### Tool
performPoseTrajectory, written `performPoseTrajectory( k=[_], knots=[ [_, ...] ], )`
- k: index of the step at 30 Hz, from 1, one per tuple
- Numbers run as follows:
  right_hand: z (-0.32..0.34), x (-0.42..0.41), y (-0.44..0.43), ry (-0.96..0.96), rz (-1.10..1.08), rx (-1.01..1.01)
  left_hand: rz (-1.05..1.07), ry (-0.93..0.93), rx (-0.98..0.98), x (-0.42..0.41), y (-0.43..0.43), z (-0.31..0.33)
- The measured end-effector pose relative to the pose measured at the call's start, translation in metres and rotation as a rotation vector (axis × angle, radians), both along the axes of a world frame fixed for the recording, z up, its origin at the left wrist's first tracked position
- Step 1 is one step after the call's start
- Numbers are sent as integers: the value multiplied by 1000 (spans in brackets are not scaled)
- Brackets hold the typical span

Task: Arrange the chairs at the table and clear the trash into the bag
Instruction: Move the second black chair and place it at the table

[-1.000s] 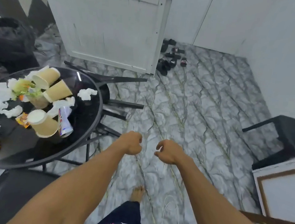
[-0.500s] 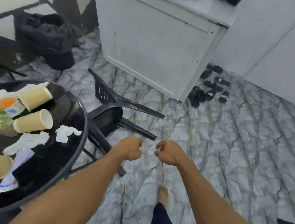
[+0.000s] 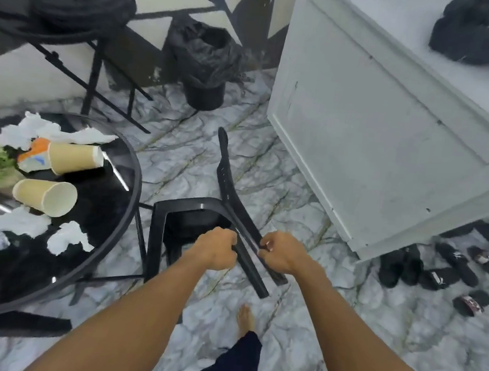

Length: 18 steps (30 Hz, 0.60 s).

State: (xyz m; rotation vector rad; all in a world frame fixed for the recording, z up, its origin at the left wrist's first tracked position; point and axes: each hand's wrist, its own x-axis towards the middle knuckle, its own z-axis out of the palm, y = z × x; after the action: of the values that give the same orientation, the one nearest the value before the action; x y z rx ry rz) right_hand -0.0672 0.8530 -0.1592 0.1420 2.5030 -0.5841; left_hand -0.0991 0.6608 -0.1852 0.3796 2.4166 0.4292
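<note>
While sideways, one chair (image 3: 188,207), two hands (image 3: 217,249) (image 3: 284,255)

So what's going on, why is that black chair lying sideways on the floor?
A person grips the tipped-over black chair by its legs, left hand on one, right hand on another. It lies beside the round table. Paper cups and crumpled tissues litter the table; the bin bag stands by the wall.
</note>
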Motion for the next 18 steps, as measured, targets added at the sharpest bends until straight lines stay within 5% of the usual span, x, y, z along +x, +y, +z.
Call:
performPoseTrajectory(
  k=[18],
  knots=[
    [-76, -313, 92, -131, 532, 17, 616, -91, 62, -205, 109, -48]
  ],
)
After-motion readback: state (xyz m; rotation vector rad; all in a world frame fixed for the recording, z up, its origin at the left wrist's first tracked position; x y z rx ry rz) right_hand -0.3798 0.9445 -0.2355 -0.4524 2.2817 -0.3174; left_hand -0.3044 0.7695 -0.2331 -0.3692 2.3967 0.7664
